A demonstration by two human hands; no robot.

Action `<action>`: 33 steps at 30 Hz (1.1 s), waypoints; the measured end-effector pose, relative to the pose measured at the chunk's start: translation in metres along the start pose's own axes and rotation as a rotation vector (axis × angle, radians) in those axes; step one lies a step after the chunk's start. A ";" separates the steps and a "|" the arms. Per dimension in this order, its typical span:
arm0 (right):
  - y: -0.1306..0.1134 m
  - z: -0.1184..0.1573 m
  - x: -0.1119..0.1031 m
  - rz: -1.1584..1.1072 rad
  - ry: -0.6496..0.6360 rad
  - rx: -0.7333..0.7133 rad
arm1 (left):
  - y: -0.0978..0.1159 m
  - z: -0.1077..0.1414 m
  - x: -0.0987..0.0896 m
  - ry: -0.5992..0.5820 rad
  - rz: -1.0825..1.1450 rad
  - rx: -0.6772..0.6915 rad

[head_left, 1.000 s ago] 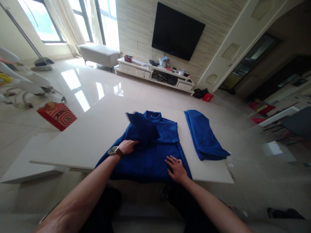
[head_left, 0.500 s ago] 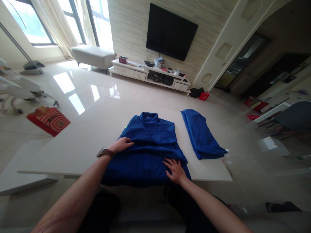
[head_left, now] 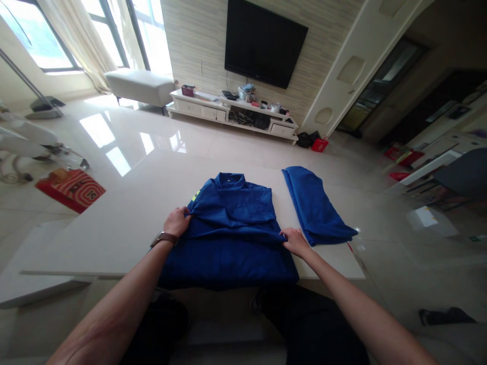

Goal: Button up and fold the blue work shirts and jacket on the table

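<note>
A blue collared garment lies on the white table, its collar at the far end and its lower part at the near edge. A yellow-green patch shows at its upper left side. My left hand, with a watch on the wrist, pinches the garment's left edge. On the opposite side my right hand grips the right edge between thumb and fingers. Creases run across the cloth between both hands. To the right lies a folded blue cloth, close to my right hand but not held.
Left of the table is a red paper bag. Beyond the table stand a low white cabinet with small items and a grey bench. A transparent box sits on the floor at right.
My left hand has moved to the garment's left edge and closed on it. My right hand, earlier spread flat on the cloth, has shifted up and right and now grips the right edge.
</note>
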State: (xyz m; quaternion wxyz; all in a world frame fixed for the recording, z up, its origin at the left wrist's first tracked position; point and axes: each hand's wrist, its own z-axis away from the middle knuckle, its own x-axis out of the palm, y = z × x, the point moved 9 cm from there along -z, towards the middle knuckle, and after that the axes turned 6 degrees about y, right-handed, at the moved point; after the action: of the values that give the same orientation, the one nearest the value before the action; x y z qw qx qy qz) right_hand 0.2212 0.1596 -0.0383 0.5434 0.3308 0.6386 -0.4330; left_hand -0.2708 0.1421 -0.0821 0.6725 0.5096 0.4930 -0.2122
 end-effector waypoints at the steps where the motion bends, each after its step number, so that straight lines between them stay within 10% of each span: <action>1: -0.003 -0.002 -0.018 0.013 0.113 -0.025 | -0.005 -0.003 -0.003 0.008 0.043 -0.038; 6: -0.031 0.024 -0.079 0.104 0.593 -0.187 | -0.033 -0.014 -0.019 0.068 0.187 -0.263; 10: -0.031 0.037 -0.024 -0.097 0.316 -0.159 | -0.030 -0.006 -0.021 0.086 0.191 -0.276; 19: -0.021 0.005 0.075 -0.665 -0.080 0.546 | 0.025 0.009 -0.010 -0.034 -0.065 0.166; 27: -0.055 -0.029 0.083 -0.562 -0.301 0.469 | 0.016 0.020 0.008 -0.295 -0.194 0.260; 33: -0.033 -0.069 0.013 -0.346 -0.008 0.416 | 0.016 0.023 0.017 -0.525 -0.069 0.256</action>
State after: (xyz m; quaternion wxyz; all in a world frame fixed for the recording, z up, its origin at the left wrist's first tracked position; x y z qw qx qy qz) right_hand 0.1612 0.2086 -0.0428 0.3843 0.3195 0.5808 -0.6426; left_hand -0.2404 0.1313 -0.0899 0.6996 0.5010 0.2884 -0.4200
